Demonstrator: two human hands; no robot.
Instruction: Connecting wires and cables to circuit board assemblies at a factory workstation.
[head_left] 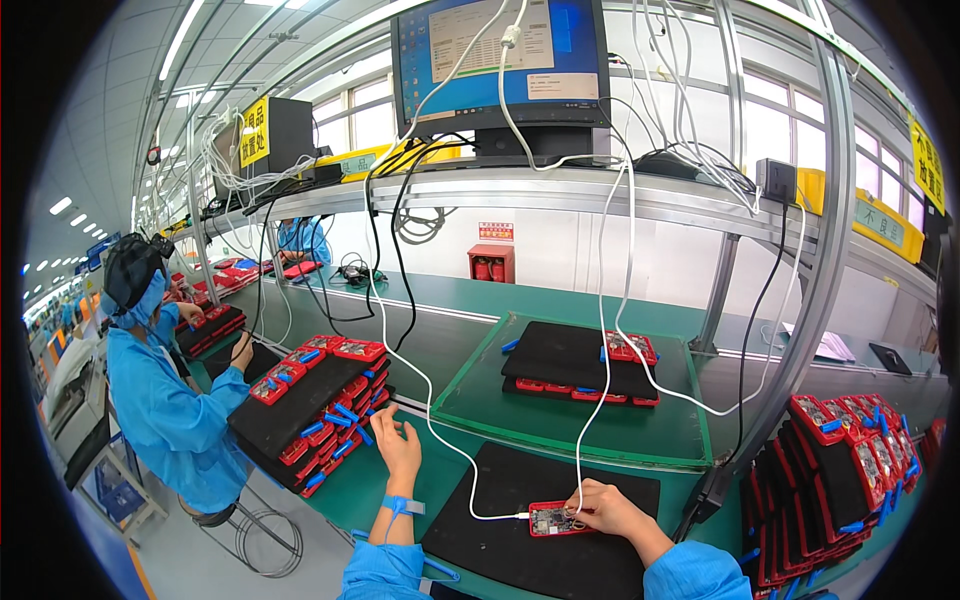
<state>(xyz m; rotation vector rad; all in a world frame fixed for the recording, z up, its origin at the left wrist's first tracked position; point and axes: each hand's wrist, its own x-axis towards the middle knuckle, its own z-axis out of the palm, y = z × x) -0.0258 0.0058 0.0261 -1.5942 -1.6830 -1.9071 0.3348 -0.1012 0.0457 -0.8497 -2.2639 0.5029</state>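
On a black foam mat (pixel 600 575) in front of me lies a circuit board (pixel 550 520) in a small red tray (pixel 562 533). One white cable (pixel 497 517) is plugged into the board's left end. My right hand (pixel 606 508) pinches at the board's right end, where a second white cable (pixel 580 452) comes down into the fingers; its tip is hidden there. My left hand (pixel 399 447) is raised left of the mat, fingers apart and holding nothing, beside a stack of red trays (pixel 330 430) with blue clips. A blue strap (pixel 402 505) circles the left wrist.
Another stack of trays with black foam (pixel 560 360) stands beyond the mat, and tall stacks (pixel 830 480) stand at right. White and black cables hang from the metal shelf (pixel 480 185) holding a monitor (pixel 500 65). A co-worker in blue (pixel 170 380) stands at left.
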